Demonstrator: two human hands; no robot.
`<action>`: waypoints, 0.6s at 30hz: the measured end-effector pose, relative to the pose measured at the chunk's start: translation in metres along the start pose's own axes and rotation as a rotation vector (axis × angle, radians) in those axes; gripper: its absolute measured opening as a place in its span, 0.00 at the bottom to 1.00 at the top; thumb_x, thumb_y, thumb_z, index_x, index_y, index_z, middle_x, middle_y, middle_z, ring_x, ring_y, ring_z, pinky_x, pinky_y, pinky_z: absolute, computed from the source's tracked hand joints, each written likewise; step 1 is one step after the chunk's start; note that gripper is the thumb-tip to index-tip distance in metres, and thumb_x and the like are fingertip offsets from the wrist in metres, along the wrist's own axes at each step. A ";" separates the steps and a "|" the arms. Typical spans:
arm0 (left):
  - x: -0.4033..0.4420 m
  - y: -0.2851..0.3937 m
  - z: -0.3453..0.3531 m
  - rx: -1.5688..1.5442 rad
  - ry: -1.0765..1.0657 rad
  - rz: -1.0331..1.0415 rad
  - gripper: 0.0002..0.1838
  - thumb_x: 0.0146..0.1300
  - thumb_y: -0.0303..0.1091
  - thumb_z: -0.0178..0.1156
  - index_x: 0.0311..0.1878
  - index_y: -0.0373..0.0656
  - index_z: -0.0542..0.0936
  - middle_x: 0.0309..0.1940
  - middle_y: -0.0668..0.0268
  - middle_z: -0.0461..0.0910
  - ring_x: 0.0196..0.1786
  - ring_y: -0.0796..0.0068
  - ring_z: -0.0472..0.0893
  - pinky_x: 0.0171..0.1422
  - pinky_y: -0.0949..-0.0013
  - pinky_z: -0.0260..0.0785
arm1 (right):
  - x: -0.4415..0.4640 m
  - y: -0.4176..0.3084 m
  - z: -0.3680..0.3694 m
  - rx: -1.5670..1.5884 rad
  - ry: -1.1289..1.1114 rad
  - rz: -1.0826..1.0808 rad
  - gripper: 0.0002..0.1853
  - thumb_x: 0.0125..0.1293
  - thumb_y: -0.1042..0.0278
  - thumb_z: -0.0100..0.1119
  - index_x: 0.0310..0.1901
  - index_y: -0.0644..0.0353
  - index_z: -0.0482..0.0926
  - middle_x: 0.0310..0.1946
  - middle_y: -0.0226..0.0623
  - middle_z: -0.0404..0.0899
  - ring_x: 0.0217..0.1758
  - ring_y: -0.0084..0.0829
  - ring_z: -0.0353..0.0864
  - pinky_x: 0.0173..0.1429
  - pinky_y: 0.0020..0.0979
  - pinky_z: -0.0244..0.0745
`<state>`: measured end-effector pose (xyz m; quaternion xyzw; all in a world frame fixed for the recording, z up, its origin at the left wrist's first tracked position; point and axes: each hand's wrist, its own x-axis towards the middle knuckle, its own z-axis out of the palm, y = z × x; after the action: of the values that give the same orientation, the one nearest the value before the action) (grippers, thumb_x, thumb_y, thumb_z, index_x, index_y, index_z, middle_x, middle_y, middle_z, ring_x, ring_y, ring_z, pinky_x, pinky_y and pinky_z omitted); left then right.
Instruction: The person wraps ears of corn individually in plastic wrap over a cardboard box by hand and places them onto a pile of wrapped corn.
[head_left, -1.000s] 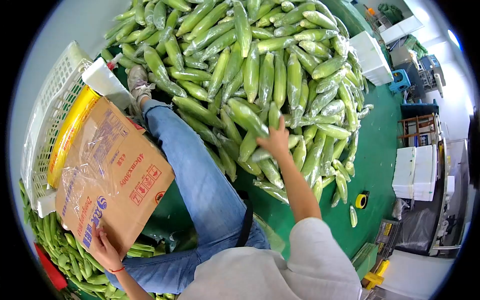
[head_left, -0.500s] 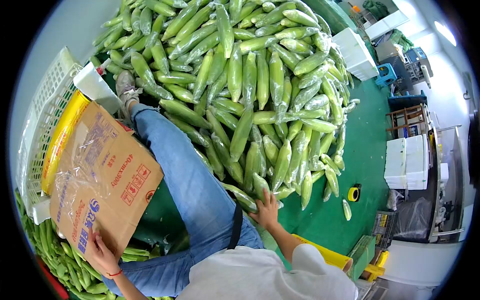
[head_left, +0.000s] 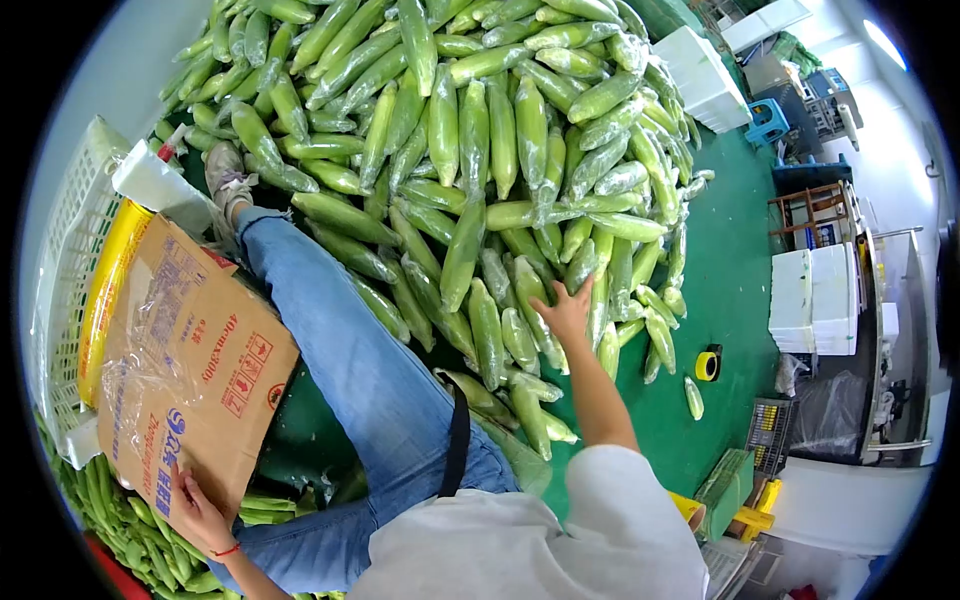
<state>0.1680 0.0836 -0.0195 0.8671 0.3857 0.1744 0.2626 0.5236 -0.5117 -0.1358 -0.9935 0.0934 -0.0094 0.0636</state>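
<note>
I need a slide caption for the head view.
Right hand over wrapped green vegetables, left hand on printed cardboard.

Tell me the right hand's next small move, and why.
I'd close the right hand around the wrapped corn ear just ahead of it. The hand is spread and seems to hold nothing, and that ear lies nearest its fingers, while the left hand rests on the printed cardboard.
</note>
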 end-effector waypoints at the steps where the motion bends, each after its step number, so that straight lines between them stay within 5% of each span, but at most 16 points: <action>1: 0.001 0.002 0.000 0.012 0.001 0.014 0.19 0.74 0.29 0.50 0.65 0.37 0.72 0.42 0.59 0.80 0.45 0.71 0.78 0.55 0.69 0.69 | 0.001 -0.002 0.006 -0.038 -0.046 0.085 0.30 0.52 0.43 0.71 0.58 0.39 0.79 0.70 0.63 0.55 0.66 0.65 0.62 0.67 0.54 0.63; 8: -0.002 0.016 -0.008 0.125 0.004 0.038 0.19 0.71 0.28 0.51 0.63 0.36 0.74 0.38 0.56 0.81 0.40 0.69 0.80 0.46 0.68 0.72 | -0.089 0.080 0.055 0.131 0.169 0.077 0.08 0.57 0.64 0.67 0.40 0.44 0.87 0.66 0.61 0.62 0.66 0.61 0.63 0.66 0.51 0.64; 11: 0.003 0.020 -0.008 0.187 -0.002 0.029 0.18 0.71 0.28 0.51 0.63 0.37 0.74 0.38 0.56 0.82 0.39 0.69 0.80 0.45 0.68 0.71 | -0.145 0.099 0.049 -0.104 -0.154 0.136 0.11 0.55 0.67 0.67 0.41 0.43 0.87 0.65 0.60 0.64 0.64 0.61 0.66 0.64 0.51 0.67; 15: 0.005 0.030 -0.008 0.186 -0.025 0.001 0.18 0.71 0.27 0.51 0.63 0.38 0.75 0.38 0.56 0.82 0.39 0.69 0.81 0.45 0.69 0.72 | -0.126 0.081 0.050 0.097 0.161 0.001 0.18 0.56 0.68 0.66 0.50 0.50 0.82 0.64 0.59 0.66 0.63 0.60 0.67 0.64 0.50 0.66; 18: 0.004 0.031 -0.005 0.209 -0.038 0.035 0.19 0.71 0.27 0.51 0.64 0.39 0.74 0.39 0.58 0.82 0.40 0.70 0.81 0.45 0.69 0.72 | -0.068 0.031 0.044 0.283 0.125 -0.125 0.30 0.57 0.62 0.69 0.62 0.54 0.72 0.65 0.55 0.66 0.66 0.55 0.66 0.65 0.49 0.65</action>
<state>0.1859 0.0703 0.0036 0.8996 0.3815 0.1213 0.1747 0.4523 -0.5233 -0.1834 -0.9760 0.0331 -0.0884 0.1961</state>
